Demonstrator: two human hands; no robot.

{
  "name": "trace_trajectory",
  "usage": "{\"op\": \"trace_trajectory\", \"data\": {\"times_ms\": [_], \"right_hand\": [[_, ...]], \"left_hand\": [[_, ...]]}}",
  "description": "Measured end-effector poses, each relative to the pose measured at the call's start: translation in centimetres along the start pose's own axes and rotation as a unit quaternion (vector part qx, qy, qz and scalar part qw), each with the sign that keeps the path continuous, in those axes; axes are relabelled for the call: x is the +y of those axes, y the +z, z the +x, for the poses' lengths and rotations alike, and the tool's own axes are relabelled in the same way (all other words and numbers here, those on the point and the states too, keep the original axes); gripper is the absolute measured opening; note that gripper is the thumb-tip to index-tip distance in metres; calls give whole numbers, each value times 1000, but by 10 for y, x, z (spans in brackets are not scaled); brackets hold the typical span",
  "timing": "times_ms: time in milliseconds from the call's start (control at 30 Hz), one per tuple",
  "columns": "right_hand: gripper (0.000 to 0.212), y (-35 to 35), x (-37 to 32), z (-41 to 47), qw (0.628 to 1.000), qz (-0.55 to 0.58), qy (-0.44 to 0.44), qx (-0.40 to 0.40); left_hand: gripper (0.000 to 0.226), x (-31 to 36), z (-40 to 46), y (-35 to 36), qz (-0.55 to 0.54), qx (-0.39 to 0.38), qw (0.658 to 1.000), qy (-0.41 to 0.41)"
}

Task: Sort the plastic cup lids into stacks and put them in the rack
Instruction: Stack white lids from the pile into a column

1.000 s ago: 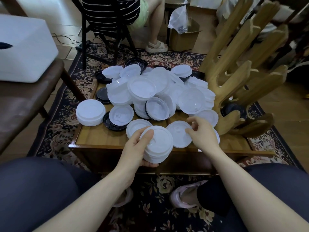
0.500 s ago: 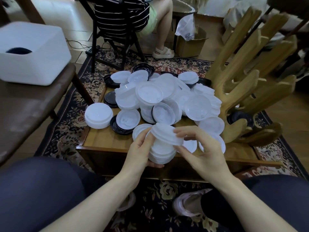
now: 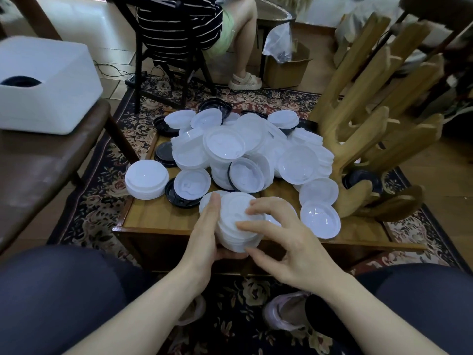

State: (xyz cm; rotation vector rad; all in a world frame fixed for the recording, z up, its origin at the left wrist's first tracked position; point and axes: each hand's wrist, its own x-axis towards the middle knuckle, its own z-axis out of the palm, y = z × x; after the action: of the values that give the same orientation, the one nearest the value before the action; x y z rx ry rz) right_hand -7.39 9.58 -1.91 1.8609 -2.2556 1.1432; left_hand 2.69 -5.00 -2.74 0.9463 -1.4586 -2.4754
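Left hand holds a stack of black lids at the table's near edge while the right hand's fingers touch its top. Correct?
Not quite: the head view shows the stack is white, not black. The left hand holds it at the table's near edge; the right hand's fingers touch its top.

Lid pile (image 3: 245, 155) on low table (image 3: 153, 216), centre. Finished lid stack (image 3: 146, 179) at its left edge. Wooden rack (image 3: 363, 129) on the table's right. Held stack (image 3: 236, 226) at near edge, front of pile.

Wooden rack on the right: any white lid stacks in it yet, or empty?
No white stacks show in the wooden rack. One black lid sits low among its prongs; the white lids lie piled on the table. Its far side is hidden.
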Motion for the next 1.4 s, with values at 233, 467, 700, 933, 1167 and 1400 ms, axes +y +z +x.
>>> {"op": "trace_trajectory", "data": {"times_ms": [233, 467, 700, 933, 1167, 1400], "right_hand": [[28, 21, -17, -10, 951, 226, 187, 101], [39, 29, -31, -9, 785, 450, 424, -27], [42, 38, -22, -2, 842, 379, 378, -64], [40, 58, 35, 18, 982, -144, 114, -43], [4, 77, 43, 31, 977, -193, 92, -26], [3, 61, 27, 32, 979, -66, 190, 12]], "left_hand": [[43, -7, -23, -11, 13, 46, 998, 48], [24, -30, -42, 1, 34, 70, 995, 69], [45, -48, -48, -1, -142, 121, 982, 19], [38, -60, -40, -10, -189, 284, 939, 52], [36, -57, -33, -14, -207, 282, 934, 68], [44, -58, -30, -13, -219, 278, 933, 69]]}}
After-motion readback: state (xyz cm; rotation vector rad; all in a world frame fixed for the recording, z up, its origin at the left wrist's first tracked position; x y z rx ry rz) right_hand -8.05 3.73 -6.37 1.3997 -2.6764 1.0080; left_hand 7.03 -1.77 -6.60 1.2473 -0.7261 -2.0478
